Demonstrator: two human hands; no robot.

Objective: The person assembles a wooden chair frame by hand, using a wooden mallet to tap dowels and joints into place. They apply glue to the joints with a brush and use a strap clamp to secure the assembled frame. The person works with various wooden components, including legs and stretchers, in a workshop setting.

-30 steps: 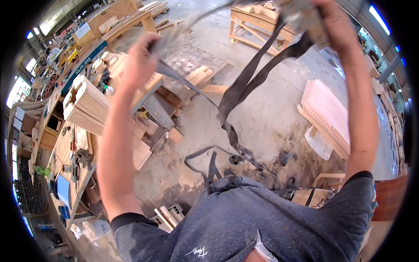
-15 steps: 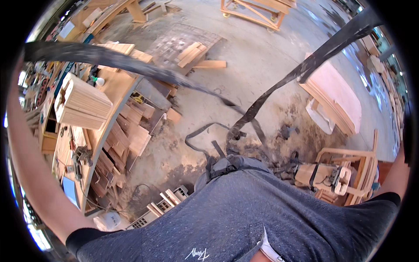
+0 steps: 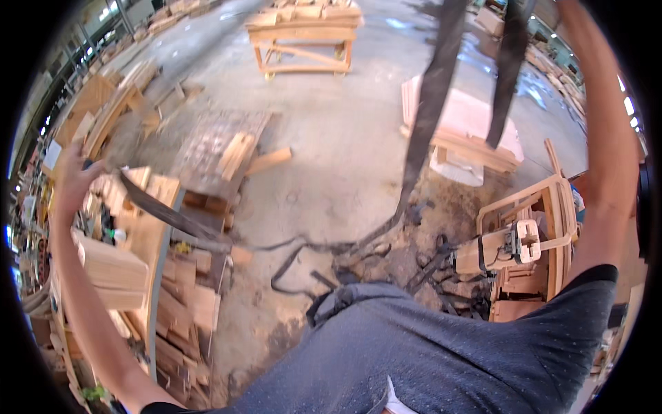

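My left hand (image 3: 72,181) is raised at the far left, its fingers closed, with one length of black strap (image 3: 172,221) running from it down toward the floor. Motion blur softens the grip. A second length of black strap (image 3: 429,103) rises from the floor in front of me and leaves the picture at the top. Beside it hangs another dark strap end (image 3: 509,76). My right arm (image 3: 603,131) reaches up at the right, but its hand is beyond the picture's edge. More strap lies loosely on the floor by my waist.
On the left, a workbench (image 3: 160,241) carries a grooved wooden post (image 3: 114,272); wood offcuts (image 3: 186,297) are piled beside it. To the right are a pale pinkish panel stack (image 3: 476,141), wooden frames (image 3: 558,207) and a strapped wooden piece (image 3: 476,257). A wheeled wooden cart (image 3: 307,33) stands ahead.
My view has swung left. The left hand has come into sight, and its strap now hangs lower. The right arm has risen, and the right-hand strap now runs more steeply upward.
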